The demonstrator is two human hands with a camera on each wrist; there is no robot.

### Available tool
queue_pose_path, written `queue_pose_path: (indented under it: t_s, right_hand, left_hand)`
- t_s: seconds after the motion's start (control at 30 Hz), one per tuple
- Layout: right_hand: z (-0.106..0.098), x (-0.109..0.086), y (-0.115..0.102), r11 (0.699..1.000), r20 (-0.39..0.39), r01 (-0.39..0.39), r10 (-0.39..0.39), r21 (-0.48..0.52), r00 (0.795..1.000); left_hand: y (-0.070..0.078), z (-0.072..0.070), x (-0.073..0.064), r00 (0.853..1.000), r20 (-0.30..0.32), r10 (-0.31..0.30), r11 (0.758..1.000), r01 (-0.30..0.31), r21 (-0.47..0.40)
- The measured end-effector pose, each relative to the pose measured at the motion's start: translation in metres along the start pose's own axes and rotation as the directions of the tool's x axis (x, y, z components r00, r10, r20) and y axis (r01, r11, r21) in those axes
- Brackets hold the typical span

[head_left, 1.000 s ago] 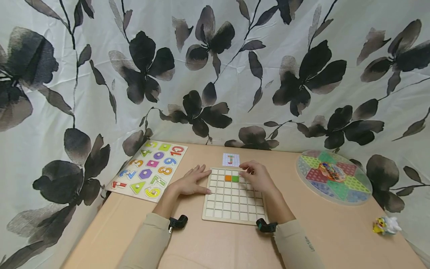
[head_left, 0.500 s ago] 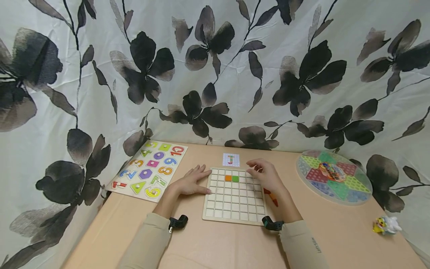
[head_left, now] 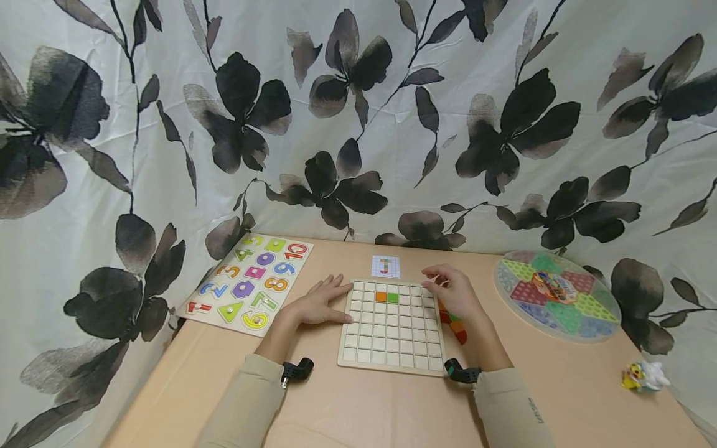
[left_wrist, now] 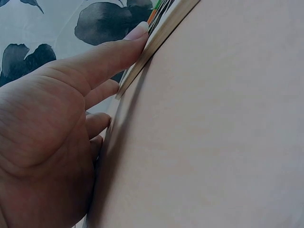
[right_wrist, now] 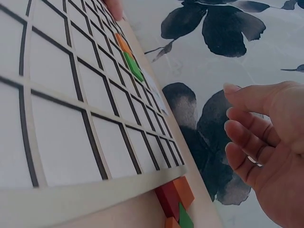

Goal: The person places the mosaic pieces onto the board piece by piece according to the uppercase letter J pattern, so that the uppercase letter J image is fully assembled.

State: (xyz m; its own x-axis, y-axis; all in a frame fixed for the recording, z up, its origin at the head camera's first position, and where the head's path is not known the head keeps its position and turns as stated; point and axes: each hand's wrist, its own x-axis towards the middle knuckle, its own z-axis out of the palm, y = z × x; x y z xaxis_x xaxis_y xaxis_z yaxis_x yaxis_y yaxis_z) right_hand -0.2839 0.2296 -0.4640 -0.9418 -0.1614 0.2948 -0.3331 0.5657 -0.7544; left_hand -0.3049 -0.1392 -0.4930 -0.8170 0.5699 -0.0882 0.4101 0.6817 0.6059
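A wooden grid board (head_left: 385, 339) with white squares lies on the table. An orange tile (head_left: 381, 297) and a green tile (head_left: 393, 298) sit side by side in its second row from the far edge. My left hand (head_left: 321, 303) rests at the board's left edge, thumb (left_wrist: 128, 45) touching the rim and the other fingers extended. Beyond the board's right edge, my right hand (head_left: 452, 294) hovers with loosely bent fingers; the right wrist view shows nothing in it. Under that hand's wrist lie loose red, orange and green tiles (right_wrist: 183, 194), partly hidden in the head view.
A small pattern card (head_left: 385, 266) lies behind the board. To the left is a number-and-shape puzzle board (head_left: 243, 289). At right are a round, colourful checkers board (head_left: 557, 295) and a small yellow-and-white toy figure (head_left: 644, 376). A floral cloth (head_left: 414, 124) hangs behind the table (head_left: 358, 404).
My right hand has moved right, from above the board near the green tile to beyond its right edge, uncovering loose tiles. The left hand has stayed in place.
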Motion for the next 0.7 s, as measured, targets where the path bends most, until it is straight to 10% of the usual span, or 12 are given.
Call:
queue_pose_path:
  t_s: [0.7]
  right_hand:
    - [-0.013, -0.006, 0.025, 0.989, 0.006, -0.148, 0.148, 0.021, 0.989]
  left_hand:
    - [0.002, 0.000, -0.001, 1.000, -0.002, -0.001, 1.000, 0.001, 0.007]
